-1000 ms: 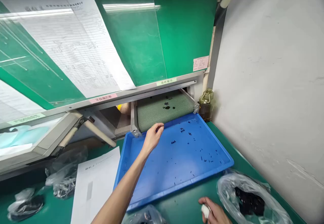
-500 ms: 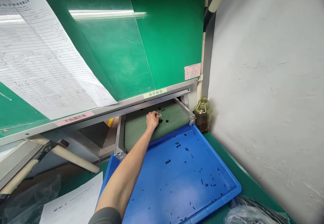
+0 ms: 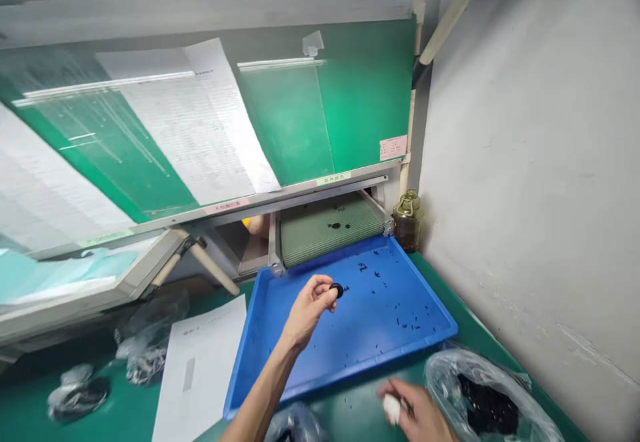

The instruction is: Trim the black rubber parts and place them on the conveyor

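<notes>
My left hand (image 3: 311, 307) is above the blue tray (image 3: 241, 359), pinching a small round black part (image 3: 338, 290) between thumb and fingers. My right hand (image 3: 407, 407), blurred by motion, is beyond the tray's near edge at the bottom right. Its fingers are curled, with something white (image 3: 391, 409) at the fingertips; whether that is held or worn I cannot make out. Small black bits lie scattered in the tray. On the green ribbed conveyor belt (image 3: 320, 239) behind it rest a few dark pieces (image 3: 336, 225).
An open clear bag (image 3: 439, 375) with black pieces lies beside my right hand. Another bag (image 3: 295, 423) is at the bottom middle. Paper (image 3: 207, 355) and small bags (image 3: 77, 392) lie to the left. A glass jar (image 3: 407, 221) stands by the white wall (image 3: 530, 162). A green board (image 3: 370, 95) overhangs the belt.
My left hand has come back from the belt to above the tray, carrying the round part. My right hand has entered at the bottom right. The view has shifted, showing more on the left.
</notes>
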{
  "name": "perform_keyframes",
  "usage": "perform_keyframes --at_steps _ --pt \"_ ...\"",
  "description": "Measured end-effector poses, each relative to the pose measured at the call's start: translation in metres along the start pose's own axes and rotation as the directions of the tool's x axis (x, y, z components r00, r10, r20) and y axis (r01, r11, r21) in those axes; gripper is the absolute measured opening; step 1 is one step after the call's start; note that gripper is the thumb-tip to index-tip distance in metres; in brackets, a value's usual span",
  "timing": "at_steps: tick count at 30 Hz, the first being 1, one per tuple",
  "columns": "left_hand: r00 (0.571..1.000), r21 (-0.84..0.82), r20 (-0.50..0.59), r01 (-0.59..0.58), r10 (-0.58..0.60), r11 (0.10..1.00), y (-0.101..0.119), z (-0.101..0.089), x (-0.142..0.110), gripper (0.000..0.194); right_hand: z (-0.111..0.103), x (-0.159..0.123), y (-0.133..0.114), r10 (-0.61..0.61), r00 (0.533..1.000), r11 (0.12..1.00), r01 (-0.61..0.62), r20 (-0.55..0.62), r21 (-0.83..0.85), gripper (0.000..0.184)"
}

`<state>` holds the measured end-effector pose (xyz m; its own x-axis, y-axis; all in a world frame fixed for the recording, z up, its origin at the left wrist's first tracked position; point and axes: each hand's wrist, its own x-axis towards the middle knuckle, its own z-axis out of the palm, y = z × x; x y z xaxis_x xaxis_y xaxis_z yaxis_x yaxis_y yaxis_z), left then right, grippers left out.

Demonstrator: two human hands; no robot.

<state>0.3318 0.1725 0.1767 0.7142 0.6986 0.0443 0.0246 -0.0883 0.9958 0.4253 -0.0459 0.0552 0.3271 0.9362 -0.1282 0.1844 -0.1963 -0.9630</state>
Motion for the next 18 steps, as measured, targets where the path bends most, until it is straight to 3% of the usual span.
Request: perform_keyframes --at_steps 3,6,11,18 --pt "0.996 0.006 0.071 0.059 -0.059 0.998 0.001 0.007 -0.049 0.025 -0.003 -0.002 -0.045 -0.124 0.978 0.989 0.109 -0.170 -0.095 0.029" --pt "0.986 0.020 0.139 0.094 -0.096 0.995 -0.001 0.016 -0.084 0.027 0.006 0.000 -0.074 -0.218 0.950 0.973 0.195 -0.223 -0.121 0.031" --pt "0.972 0.067 0.198 0.117 -0.128 0.991 -0.005 0.024 -0.121 0.031 0.020 -0.011 -0.080 -0.294 0.926 0.950 0.257 -0.237 -0.175 0.029" --pt "0.987 0.095 0.124 0.093 -0.105 0.991 -0.009 0.032 -0.150 0.027 0.028 -0.030 -0.080 -0.301 0.928 0.936 0.245 -0.217 -0.251 0.032"
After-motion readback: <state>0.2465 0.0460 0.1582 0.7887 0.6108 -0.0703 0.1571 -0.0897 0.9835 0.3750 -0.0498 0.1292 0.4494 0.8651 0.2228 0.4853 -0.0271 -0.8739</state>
